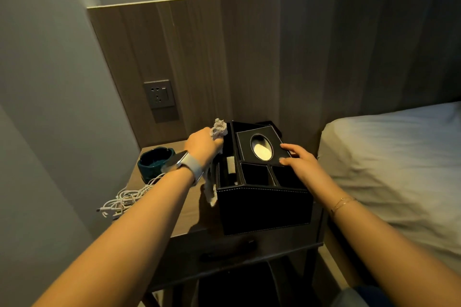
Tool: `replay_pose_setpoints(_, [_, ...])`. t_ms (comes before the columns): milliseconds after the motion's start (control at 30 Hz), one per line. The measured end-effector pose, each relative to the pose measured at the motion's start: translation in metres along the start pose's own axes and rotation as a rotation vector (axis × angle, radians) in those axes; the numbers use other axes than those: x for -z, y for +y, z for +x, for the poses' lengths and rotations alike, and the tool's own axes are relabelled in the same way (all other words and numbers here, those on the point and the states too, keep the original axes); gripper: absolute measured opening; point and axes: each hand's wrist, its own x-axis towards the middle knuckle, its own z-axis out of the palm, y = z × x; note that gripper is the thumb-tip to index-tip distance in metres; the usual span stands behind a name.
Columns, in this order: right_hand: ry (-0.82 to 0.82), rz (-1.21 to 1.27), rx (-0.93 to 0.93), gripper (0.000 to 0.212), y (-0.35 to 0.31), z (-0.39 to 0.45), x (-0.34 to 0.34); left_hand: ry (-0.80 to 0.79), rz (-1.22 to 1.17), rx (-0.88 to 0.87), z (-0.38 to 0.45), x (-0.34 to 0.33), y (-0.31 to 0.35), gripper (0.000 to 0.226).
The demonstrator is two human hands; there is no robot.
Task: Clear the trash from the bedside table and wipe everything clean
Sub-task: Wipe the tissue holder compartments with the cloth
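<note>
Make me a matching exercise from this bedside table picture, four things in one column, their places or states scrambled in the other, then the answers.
Things:
1. cloth
2. ashtray
3. cables
4. black organizer box

Places or states:
A. tangled at the table's front left corner
B. steadied by the right hand resting on its top
C. gripped in the left hand
D. standing at the table's left, behind the cables

Pairs: 1-C, 2-D, 3-A, 4-B

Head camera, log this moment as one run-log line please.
step: wiping organizer | left hand: grips cloth at black organizer left side | right hand: steadies tissue lid | untouched: ashtray, cables
</note>
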Motion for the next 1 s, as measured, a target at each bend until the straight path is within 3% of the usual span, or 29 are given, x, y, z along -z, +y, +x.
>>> replay_pose_setpoints(233, [-0.034,0.007,0.020,0.048,-0.007,-0.010,0.003,0.091,-0.356,-0.050,-0.114,-0.001,-0.007,0.022])
replay_pose_setpoints(367, [-0.022,-0.019,0.043,0.044,-0.004,-0.009,0.005,-0.081,-0.621,0.029,-0.173,-0.005,-0.014,0.035])
replay_pose_setpoints(467, [0.145,-0.253,0.265,0.034,-0.002,-0.021,0.006,-0.065,-0.693,0.151,-0.187,-0.005,-0.034,0.028])
replay_pose_setpoints(533, [0.184,-0.335,0.522,0.030,-0.011,-0.042,0.002,-0.003,-0.823,0.210,-0.178,-0.001,-0.050,0.023])
replay_pose_setpoints(633, [0.012,-0.516,0.798,0.045,-0.020,-0.075,-0.014,0.061,-0.985,0.237,-0.141,0.016,-0.061,0.028])
replay_pose_setpoints(700, [-0.023,-0.623,0.827,0.051,-0.014,-0.082,-0.026,0.122,-0.982,0.226,-0.103,0.022,-0.063,0.039])
replay_pose_setpoints(800, [0.100,-0.647,0.842,0.047,-0.002,-0.087,-0.045,0.157,-0.961,0.230,-0.040,0.006,-0.069,0.056])
replay_pose_setpoints(900, [0.262,-0.625,0.895,0.042,0.009,-0.092,-0.059,0.130,-0.956,0.288,0.009,-0.027,-0.070,0.051])
replay_pose_setpoints(1000, [0.291,-0.536,0.868,0.037,0.017,-0.091,-0.065,0.053,-0.897,0.292,0.040,-0.057,-0.067,0.036])
